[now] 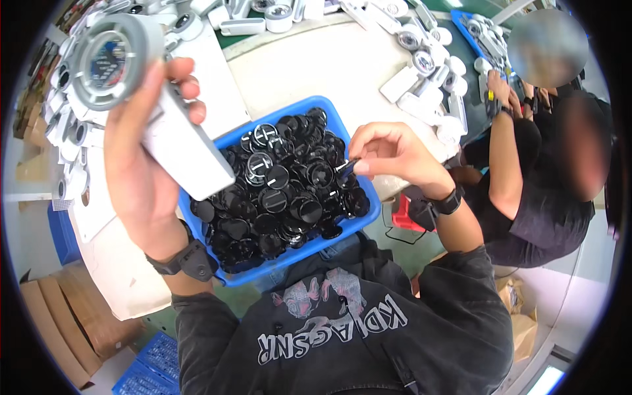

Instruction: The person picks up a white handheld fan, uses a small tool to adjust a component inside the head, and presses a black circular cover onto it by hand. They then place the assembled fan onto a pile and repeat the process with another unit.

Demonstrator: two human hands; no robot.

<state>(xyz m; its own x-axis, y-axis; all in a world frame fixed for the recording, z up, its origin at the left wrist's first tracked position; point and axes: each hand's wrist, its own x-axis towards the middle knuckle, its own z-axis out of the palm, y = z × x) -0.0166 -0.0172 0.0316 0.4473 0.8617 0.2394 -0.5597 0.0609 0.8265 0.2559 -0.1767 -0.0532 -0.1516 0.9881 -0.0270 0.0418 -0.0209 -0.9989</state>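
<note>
My left hand [135,174], raised at the left, is closed around a white handheld device [191,148], fan-like in shape. Its round grey-ringed head [108,62] faces up and shows coloured parts inside; the handle points down toward a blue tub [338,124]. Glossy black round discs [276,176] fill this tub in a loose heap, some with pale lines across them. Above the tub's right side, my right hand [398,155] pinches a small black disc [347,168] between thumb and fingers, tilted nearly edge-on and partly hidden by the fingertips.
More white devices [424,62] lie along the table's back, left and right. The pale tabletop [289,66] stretches behind the tub. A co-worker in dark clothes [553,224] works at the right by another blue tray [467,29]. Cardboard boxes [85,309] and blue crates [155,362] stand lower left.
</note>
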